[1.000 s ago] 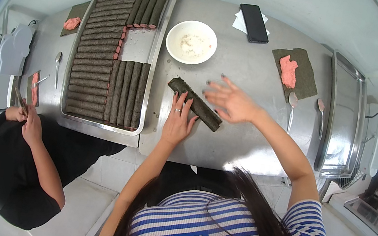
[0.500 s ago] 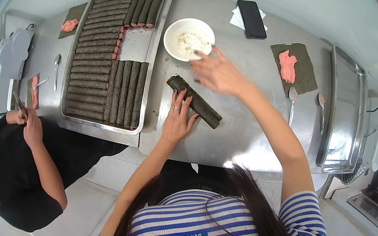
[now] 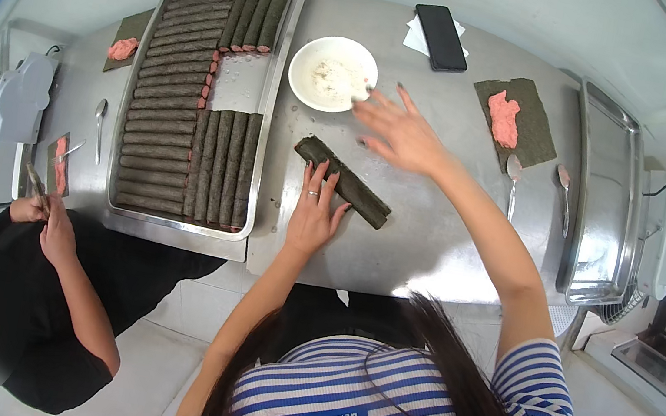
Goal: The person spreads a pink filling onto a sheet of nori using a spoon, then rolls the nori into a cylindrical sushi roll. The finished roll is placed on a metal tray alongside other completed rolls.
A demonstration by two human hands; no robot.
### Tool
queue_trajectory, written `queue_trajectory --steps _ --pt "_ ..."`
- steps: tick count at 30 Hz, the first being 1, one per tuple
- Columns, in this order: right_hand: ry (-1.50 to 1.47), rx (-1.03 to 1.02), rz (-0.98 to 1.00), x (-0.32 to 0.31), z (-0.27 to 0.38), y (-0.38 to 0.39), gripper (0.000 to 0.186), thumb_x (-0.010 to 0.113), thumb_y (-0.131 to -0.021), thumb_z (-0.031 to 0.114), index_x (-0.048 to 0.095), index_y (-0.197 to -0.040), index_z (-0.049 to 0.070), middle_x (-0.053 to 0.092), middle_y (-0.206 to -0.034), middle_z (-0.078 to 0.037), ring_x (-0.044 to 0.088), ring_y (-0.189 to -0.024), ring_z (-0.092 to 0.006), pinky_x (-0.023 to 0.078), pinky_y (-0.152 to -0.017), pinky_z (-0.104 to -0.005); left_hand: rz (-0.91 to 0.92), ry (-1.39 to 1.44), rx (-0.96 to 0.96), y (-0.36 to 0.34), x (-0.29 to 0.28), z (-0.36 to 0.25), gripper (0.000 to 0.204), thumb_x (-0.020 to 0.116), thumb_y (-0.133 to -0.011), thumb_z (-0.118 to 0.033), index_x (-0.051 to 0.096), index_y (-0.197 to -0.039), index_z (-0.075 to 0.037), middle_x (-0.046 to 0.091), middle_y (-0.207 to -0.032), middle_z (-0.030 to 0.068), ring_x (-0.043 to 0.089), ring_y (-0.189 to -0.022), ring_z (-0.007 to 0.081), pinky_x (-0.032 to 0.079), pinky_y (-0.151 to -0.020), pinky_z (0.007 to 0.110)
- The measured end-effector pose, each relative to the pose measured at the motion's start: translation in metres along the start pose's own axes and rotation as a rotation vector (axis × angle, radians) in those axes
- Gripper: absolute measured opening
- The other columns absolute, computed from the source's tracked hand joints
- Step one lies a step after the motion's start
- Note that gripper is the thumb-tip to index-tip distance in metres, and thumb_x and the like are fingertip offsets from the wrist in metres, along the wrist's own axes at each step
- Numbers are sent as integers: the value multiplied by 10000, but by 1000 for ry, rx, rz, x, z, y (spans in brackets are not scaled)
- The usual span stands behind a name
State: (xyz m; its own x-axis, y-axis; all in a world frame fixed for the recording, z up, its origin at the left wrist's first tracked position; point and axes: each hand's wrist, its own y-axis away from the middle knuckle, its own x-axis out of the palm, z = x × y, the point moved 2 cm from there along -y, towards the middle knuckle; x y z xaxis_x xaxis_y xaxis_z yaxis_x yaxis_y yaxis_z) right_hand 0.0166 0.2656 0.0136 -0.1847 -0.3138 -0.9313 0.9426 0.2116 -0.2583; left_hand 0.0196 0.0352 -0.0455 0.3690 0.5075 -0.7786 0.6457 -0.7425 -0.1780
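Observation:
A dark green seaweed roll (image 3: 361, 199) lies slantwise on the steel table in front of me. My left hand (image 3: 316, 212) rests on it with fingers stretched and spread, the thumb by its near edge; a ring shows on one finger. Beyond the roll stands a white bowl (image 3: 339, 40) with pale, wet-looking contents. Just right of the bowl my right hand (image 3: 402, 136) hovers, fingers apart and nothing in them. Whether its fingertips touch the bowl's rim I cannot tell.
At left a metal tray (image 3: 276, 93) holds many filled seaweed rolls. On the right are a seaweed sheet (image 3: 539, 137) with pink paste (image 3: 503, 118), two spoons and another metal tray (image 3: 606, 210). A phone (image 3: 441, 38) lies at the back. A co-worker's hands (image 3: 58, 228) work at far left.
My right hand has drawn slightly right, away from the bowl. The left hand and the roll stay in place.

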Motion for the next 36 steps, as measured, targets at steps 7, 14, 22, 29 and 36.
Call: queue_trajectory --steps 7,14,22,29,36 --pt "169 79 422 21 -19 -71 399 486 -944 315 561 -1277 110 526 -1359 -43 319 -1390 -231 170 -1145 -549 6 -9 -13 1 -3 -1 610 684 -825 -208 408 -1329 -3 302 -1458 211 253 -1347 495 320 -1091 498" --pt "-24 -134 259 12 27 48 550 542 -825 156 470 -1368 112 381 -1485 -7 292 -1404 -236 168 -1163 -523 -13 6 16 0 -1 -1 610 689 -822 -199 411 -1332 -11 298 -1464 206 258 -1345 494 323 -1089 498" --pt "-129 -20 539 -1 56 151 640 549 -757 113 444 -1388 105 343 -1505 -23 260 -1420 -210 162 -1171 -500 -1 -25 6 1 0 -1 614 688 -823 -204 408 -1335 -13 289 -1471 195 267 -1340 494 331 -1085 499" --pt "-152 65 371 9 59 123 587 517 -758 55 485 -1344 69 399 -1467 -47 306 -1395 -233 177 -1166 -490 -15 -37 40 -1 0 1 604 678 -834 -222 406 -1331 -12 287 -1469 195 264 -1343 493 331 -1087 495" --pt "-266 389 26 31 100 66 499 554 -759 44 501 -1247 -51 527 -1207 -160 501 -1146 -301 437 -969 -394 -2 -142 53 4 -9 3 562 636 -851 -190 412 -1349 -57 337 -1457 145 291 -1348 438 300 -1098 502"
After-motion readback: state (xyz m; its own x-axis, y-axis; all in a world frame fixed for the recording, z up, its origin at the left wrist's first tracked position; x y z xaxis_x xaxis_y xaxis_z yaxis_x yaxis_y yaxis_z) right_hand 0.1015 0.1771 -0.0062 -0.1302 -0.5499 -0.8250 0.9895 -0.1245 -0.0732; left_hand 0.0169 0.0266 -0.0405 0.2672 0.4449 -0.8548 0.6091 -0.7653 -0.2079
